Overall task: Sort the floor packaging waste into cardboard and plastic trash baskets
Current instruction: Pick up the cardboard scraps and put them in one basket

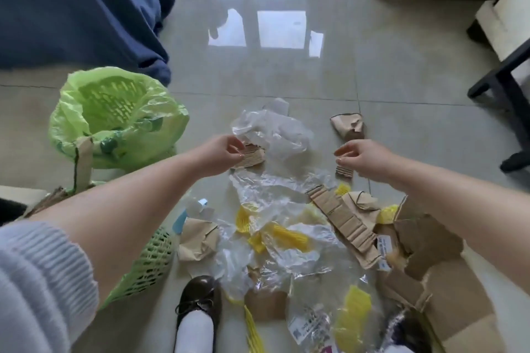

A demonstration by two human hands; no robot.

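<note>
Pinching cardboard scraps in both hands.
Left hand (220, 155) fingers grip corrugated piece (252, 155); right hand (364, 157) nips small scrap (344, 170), likely slipping mid-carry.

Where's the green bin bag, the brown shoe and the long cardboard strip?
Green bin bag (94, 123): head view, on its crumpled left rim.
Brown shoe (200, 292): head view, on the toe.
Long cardboard strip (341, 223): head view, on its ridged middle.

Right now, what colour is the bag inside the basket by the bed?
Light green; the bag lining the basket shows best in the head view.
</note>
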